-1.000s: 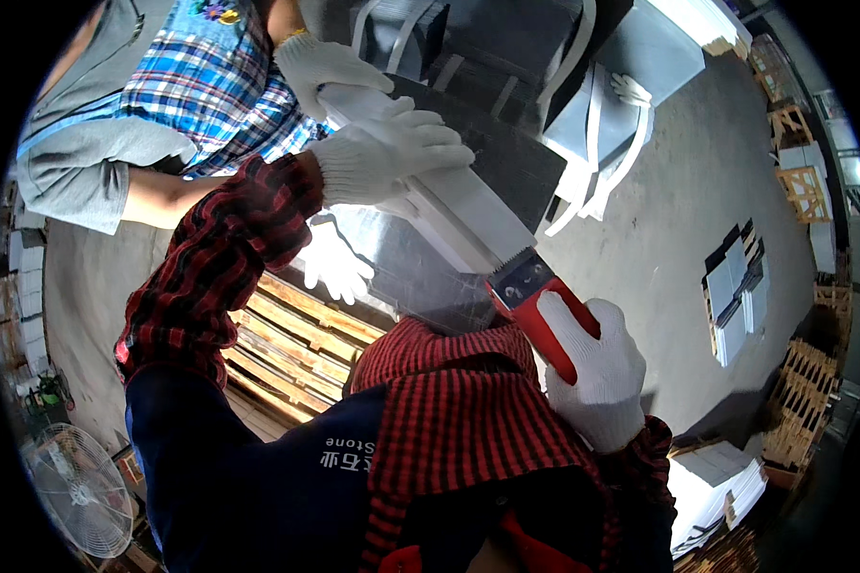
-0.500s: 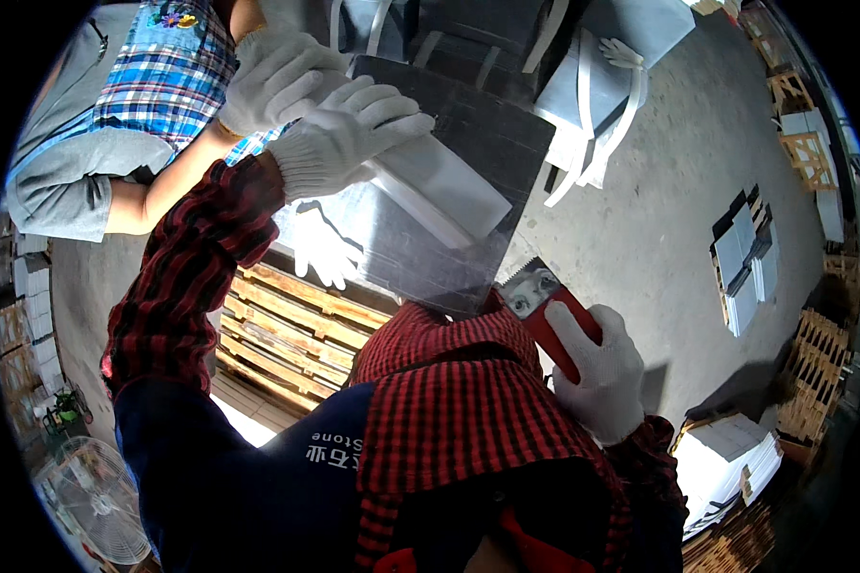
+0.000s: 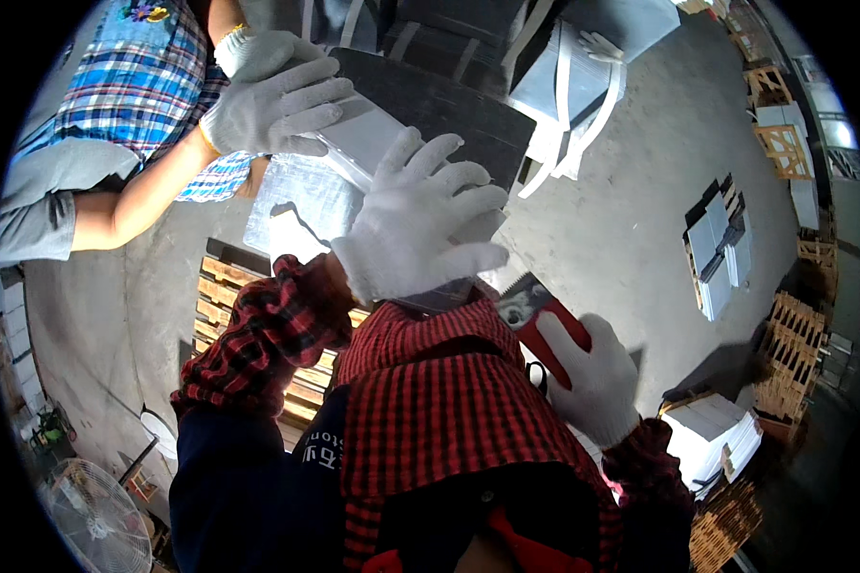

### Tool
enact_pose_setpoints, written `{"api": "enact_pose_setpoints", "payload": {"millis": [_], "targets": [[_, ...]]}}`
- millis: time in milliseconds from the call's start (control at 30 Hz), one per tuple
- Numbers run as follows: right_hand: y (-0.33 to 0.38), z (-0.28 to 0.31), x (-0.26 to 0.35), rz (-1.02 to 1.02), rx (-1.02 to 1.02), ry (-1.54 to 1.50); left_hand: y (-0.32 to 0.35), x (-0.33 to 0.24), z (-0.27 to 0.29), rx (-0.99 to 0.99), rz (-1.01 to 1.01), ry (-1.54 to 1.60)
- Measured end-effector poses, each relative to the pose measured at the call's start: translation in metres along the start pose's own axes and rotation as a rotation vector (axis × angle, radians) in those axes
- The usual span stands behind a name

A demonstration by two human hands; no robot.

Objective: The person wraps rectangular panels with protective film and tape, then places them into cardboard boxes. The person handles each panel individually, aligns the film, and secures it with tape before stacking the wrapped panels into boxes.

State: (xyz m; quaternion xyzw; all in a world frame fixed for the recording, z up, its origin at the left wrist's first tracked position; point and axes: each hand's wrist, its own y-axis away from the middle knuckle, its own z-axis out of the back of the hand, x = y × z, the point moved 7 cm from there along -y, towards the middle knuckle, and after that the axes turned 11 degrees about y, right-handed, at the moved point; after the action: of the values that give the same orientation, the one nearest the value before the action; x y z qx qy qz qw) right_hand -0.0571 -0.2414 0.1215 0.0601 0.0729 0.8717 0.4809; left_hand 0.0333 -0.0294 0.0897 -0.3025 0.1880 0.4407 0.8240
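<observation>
My left hand [image 3: 425,224], in a white knit glove, lies with fingers spread over the near end of a long pale slab-like piece [image 3: 368,134]. That piece rests on a dark flat-topped stack [image 3: 459,110]; my hand hides its near end. My gloved right hand [image 3: 597,387] is wrapped round a red tape dispenser [image 3: 554,334] with a toothed metal edge, held low beside my checked apron. At the piece's far end, a co-worker's gloved hand [image 3: 277,110] rests with fingers spread, the other glove [image 3: 258,55] just behind it.
A shiny silver-grey surface [image 3: 306,196] adjoins the dark top, above a wooden pallet [image 3: 220,296]. Grey wrapped blocks with white straps [image 3: 564,86] and a loose glove [image 3: 602,46] are at upper right. Stacked slabs [image 3: 717,248] stand farther right; a fan [image 3: 96,516] is at lower left.
My left hand has moved right and nearer along the pale piece, away from the co-worker's hands. My right hand keeps the tape dispenser low. The view has shifted slightly.
</observation>
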Motion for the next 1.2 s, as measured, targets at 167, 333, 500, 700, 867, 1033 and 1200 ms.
{"api": "enact_pose_setpoints", "payload": {"millis": [167, 333, 500, 700, 867, 1033, 1200], "targets": [[-0.046, 0.001, 0.022, 0.004, 0.178, 0.112, -0.007, -0.015, -0.001, -0.090, 0.041, -0.132], [-0.080, 0.007, 0.050, 0.184, 0.061, 0.338, 0.002, -0.005, -0.014, -0.280, -0.132, -0.116], [-0.072, -0.062, 0.034, 0.396, 0.357, 0.400, 0.005, 0.004, -0.012, -0.352, -0.139, -0.138], [-0.022, -0.128, -0.104, -0.079, 0.839, 0.416, -0.002, -0.005, -0.014, -0.372, -0.190, -0.084], [-0.134, -0.085, -0.117, -0.319, 0.383, 0.045, 0.013, 0.009, -0.040, -0.421, -0.317, -0.169], [-0.233, -0.167, -0.160, -0.118, 0.038, -0.411, 0.050, 0.017, -0.077, -0.886, -0.328, -0.446], [-0.314, -0.227, -0.161, -0.154, 0.018, -1.034, 0.066, 0.030, -0.069, -0.848, 0.516, 0.366]]}}
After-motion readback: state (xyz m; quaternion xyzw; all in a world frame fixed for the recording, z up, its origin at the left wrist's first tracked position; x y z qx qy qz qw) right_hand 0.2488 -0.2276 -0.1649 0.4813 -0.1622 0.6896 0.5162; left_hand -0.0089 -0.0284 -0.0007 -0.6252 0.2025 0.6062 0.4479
